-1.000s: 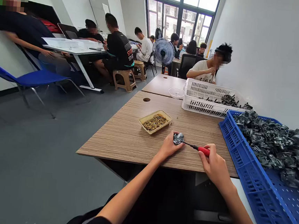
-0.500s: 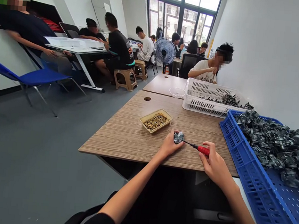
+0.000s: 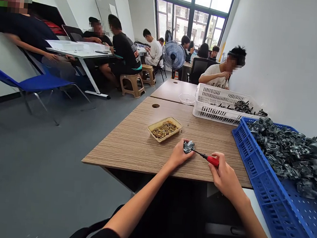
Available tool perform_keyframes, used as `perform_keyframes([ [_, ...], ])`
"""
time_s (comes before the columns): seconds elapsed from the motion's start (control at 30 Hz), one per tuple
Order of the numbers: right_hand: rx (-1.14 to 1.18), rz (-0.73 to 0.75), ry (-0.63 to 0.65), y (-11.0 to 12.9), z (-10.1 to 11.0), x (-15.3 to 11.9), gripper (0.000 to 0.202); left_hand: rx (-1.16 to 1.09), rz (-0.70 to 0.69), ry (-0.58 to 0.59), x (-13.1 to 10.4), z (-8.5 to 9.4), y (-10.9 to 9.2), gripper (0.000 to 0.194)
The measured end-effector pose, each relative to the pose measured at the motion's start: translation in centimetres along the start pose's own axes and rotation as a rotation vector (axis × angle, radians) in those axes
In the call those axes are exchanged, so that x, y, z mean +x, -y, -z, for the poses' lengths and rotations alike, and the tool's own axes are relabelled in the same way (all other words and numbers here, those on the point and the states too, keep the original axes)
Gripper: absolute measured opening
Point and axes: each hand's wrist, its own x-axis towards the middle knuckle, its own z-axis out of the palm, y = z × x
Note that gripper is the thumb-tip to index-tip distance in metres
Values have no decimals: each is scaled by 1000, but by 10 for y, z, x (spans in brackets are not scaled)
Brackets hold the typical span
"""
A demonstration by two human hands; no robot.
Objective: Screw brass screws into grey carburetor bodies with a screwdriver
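My left hand [image 3: 178,155] is closed around a small grey metal part [image 3: 188,146] over the wooden table [image 3: 134,146]. In my right hand [image 3: 223,173] is a screwdriver [image 3: 212,160] with a red handle and a dark shaft, its tip at the metal part. Just beyond my left hand sits a cream tray [image 3: 160,139] of brass-coloured screws. A couple of tiny loose pieces lie to the right of that tray.
A blue crate [image 3: 269,180] heaped with dark metal parts stands at the right. Behind it is a white crate [image 3: 217,113] with more parts. A clear dish [image 3: 187,98] lies further back. Across the table a person [image 3: 213,75] sits; others sit further off.
My right hand and the screwdriver have shifted slightly left, and the handle now lies closer to the metal part. The whole view has moved very slightly.
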Motion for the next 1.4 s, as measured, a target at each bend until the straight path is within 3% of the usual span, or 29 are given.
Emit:
perform_keyframes([
  [0.23, -93, -160, -137, -7, -15, 2, 33, 2, 0, -7, 0, 0, 0, 43],
  [0.47, 66, -33, -48, -5, -8, 1, 26, -6, -9, -5, 0, 0, 0, 43],
  [0.7, -21, -192, -130, -8, -15, 2, 29, -1, 18, -6, 1, -1, 0, 43],
  [0.9, 119, -83, -27, -1, -6, 1, 28, -12, 3, -8, 1, 0, 0, 43],
  [1.1, 109, 16, 42, 8, -4, -3, 21, -10, 20, 6, 0, 1, -2, 42],
  [1.27, -18, -134, -53, 1, -9, 0, 24, 6, 6, -10, 0, 0, 0, 44],
  [1.4, -40, -216, -41, -5, -8, 3, 30, -3, 15, -9, 0, -1, 1, 43],
])
